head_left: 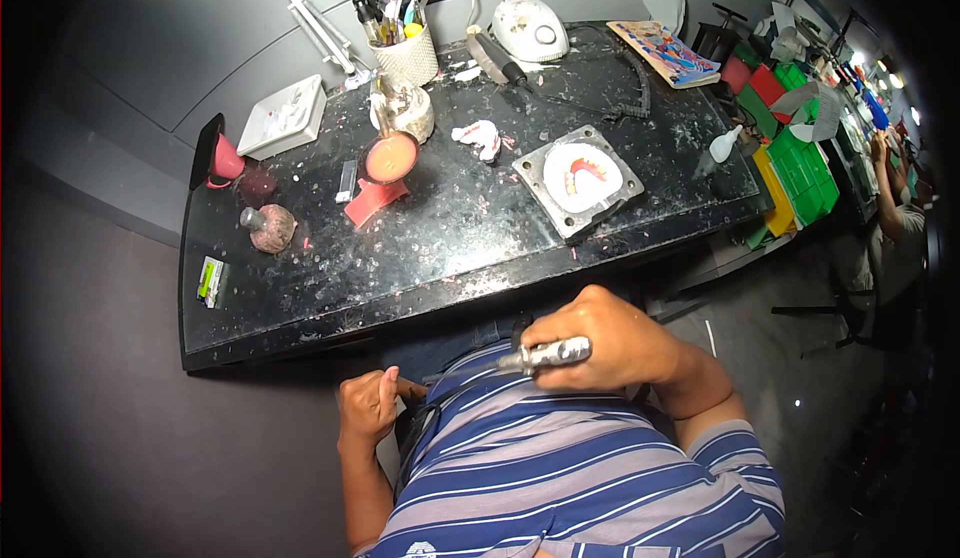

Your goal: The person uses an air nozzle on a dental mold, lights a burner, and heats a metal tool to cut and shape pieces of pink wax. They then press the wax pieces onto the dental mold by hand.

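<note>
My right hand (610,343), in front of my striped shirt, is closed round a thin-bladed tool (558,354) with a worn, white-flecked handle. Its narrow metal end points left, toward my left hand (368,408), and is blurred. My left hand is curled with the thumb raised, beside a dark strip of cloth at my waist; what its fingers hold, if anything, is hidden. Beyond my hands, on the black bench, sits a square metal flask half (545,190) filled with white plaster (572,156). A pink denture (590,169) with teeth lies in the plaster.
On the bench (300,298) are a pan of orange-pink material (391,158), a pink wax sheet (372,201), a white tray (283,116), a pen cup (409,56), a white motor unit (530,30) and a magazine (667,51). Green crates (803,173) stand right; another person's arm (885,193) shows beyond.
</note>
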Tool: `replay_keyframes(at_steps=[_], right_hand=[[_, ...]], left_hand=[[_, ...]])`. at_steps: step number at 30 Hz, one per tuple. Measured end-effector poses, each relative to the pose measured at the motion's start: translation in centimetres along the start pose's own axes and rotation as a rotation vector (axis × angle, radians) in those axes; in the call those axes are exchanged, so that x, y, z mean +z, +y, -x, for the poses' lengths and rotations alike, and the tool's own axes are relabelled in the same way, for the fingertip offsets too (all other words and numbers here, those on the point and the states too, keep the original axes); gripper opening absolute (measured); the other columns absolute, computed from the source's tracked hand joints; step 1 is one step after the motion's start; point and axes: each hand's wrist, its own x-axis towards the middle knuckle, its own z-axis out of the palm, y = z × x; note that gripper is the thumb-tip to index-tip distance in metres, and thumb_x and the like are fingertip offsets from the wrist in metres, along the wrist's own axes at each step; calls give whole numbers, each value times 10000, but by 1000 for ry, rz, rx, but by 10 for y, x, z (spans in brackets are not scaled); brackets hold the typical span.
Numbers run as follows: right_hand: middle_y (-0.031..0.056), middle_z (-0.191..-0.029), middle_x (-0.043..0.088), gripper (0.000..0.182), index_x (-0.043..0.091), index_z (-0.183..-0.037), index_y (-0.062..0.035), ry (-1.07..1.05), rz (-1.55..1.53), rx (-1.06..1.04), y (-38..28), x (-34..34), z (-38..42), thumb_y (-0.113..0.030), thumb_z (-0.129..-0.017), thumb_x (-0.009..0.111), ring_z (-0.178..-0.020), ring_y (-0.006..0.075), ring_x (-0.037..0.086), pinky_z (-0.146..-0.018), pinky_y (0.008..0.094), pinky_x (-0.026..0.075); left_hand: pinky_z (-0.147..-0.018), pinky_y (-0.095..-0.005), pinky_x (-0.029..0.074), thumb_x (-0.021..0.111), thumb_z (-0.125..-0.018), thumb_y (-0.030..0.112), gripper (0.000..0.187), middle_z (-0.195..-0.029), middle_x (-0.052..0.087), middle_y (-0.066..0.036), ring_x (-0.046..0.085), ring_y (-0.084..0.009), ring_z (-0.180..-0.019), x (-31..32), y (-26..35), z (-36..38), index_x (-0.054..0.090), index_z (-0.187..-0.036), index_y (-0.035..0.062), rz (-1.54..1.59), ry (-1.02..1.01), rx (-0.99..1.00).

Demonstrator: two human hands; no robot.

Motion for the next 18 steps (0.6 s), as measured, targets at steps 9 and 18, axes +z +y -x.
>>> replay_keyframes(at_steps=[9, 18], right_hand=[[148, -770, 752, 181, 792, -951, -35, 75, -18, 82, -7, -17, 3, -115, -793, 829, -631, 271, 732, -622, 348, 558], [222, -1253, 635, 552, 563, -1332, 36, 120, 136, -391, -17, 36, -22, -211, -904, 809, -1113, 399, 638, -954, 474, 487]], left_hand=[[-471, -429, 311, 712, -1001, 62, 438, -567, 462, -119, 440, -261, -448, -10, 13, -7, 487, -631, 1, 56, -43, 29], [-1152, -440, 483, 935, -810, 201, 1031, -1473, 590, -304, 650, -401, -1318, 14, 69, -48, 341, -1609, -68, 375, -188, 151]])
